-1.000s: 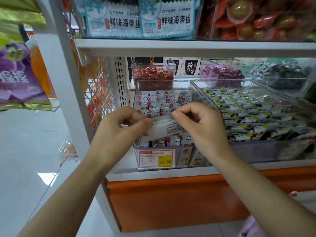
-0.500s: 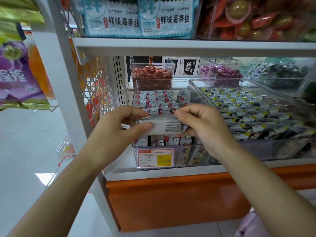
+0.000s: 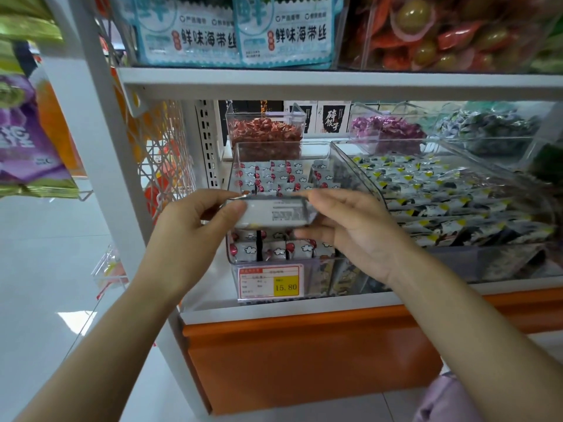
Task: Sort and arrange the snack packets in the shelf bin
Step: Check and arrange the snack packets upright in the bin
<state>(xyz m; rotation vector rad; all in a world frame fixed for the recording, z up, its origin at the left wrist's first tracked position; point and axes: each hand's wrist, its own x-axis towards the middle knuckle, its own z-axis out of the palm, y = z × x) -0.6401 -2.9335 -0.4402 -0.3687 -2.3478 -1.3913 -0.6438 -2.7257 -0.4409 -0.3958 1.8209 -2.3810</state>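
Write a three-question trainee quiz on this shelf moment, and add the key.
1. True or false: the left hand alone holds the packet.
2. Multiple choice: the price tag on the front of the bin reads A) 12.80, B) 15.80, C) 18.50.
3. Fill in: the stacked packets in the bin show white clouds and ___ dots.

Key
1. False: the right hand holds the packet's other end.
2. B.
3. Red.
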